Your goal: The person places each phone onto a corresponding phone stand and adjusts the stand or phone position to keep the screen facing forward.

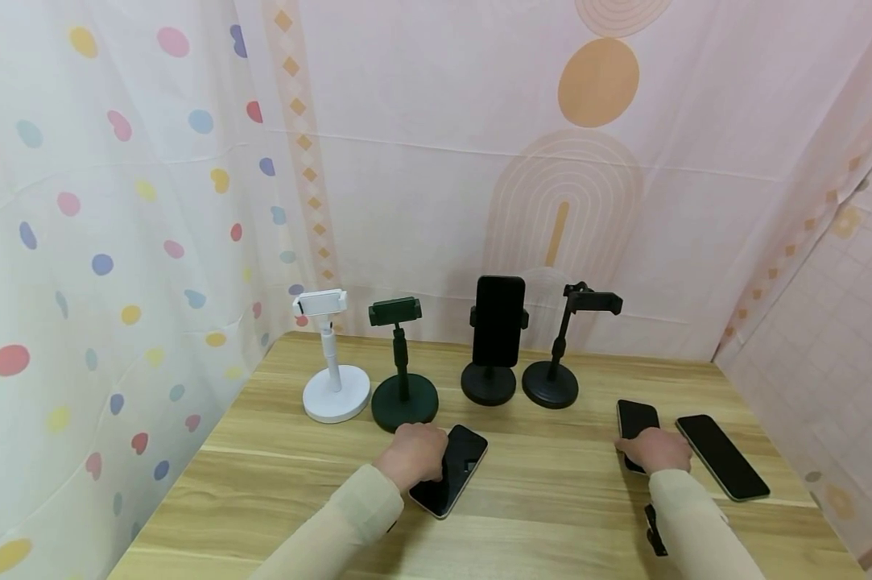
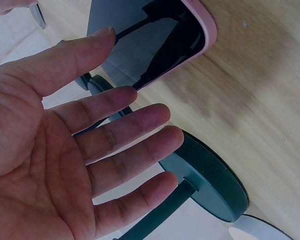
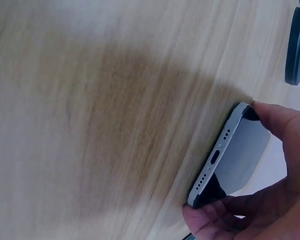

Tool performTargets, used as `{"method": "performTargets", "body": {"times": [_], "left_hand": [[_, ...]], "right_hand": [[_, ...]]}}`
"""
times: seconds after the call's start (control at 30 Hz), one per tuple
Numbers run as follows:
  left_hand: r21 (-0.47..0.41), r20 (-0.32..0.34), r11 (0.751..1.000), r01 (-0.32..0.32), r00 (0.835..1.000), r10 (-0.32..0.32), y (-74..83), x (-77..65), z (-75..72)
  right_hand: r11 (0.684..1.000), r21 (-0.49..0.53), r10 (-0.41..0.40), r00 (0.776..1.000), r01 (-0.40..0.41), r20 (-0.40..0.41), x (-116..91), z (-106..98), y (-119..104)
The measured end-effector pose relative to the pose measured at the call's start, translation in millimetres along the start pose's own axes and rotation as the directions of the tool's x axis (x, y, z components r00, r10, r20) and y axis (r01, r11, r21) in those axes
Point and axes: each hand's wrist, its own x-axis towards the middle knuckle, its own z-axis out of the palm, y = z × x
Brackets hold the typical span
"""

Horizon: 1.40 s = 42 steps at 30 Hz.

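Black stand [image 1: 488,391] bears the mounted phone [image 1: 499,321]; three more (seemingly remaining) are at the table [image 1: 551,507]; right hand [image 1: 656,449] pinches the silver-edged phone [image 3: 246,155]; left hand [image 1: 414,453], fingers straight, by the pink-edged phone [image 2: 132,55].

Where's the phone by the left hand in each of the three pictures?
Head: just below the middle, the phone is partly under the left hand.
Left wrist: top middle, pink-edged and cut off by the picture's top.
Right wrist: not in it.
Shared landmark: the wooden table, in all three.
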Motion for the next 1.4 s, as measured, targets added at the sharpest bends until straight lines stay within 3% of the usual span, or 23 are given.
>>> {"method": "performTargets", "body": {"times": [0.73,1.1,1.4], "left_hand": [[0.006,-0.013,1.000,-0.009,1.000,0.009,4.8,0.7,-1.0],[-0.014,-0.018,1.000,-0.003,1.000,0.002,5.6,1.0,-1.9],[-0.015,-0.018,1.000,0.002,1.000,-0.002,7.7,1.6,-2.1]], "right_hand": [[0.997,0.043,-0.070,0.998,0.070,0.001,-3,-4,17],[0.991,0.134,0.022,0.999,-0.025,0.023,-2,-9,12],[0.988,0.155,0.014,1.000,-0.015,0.007,-8,-11,15]]}}
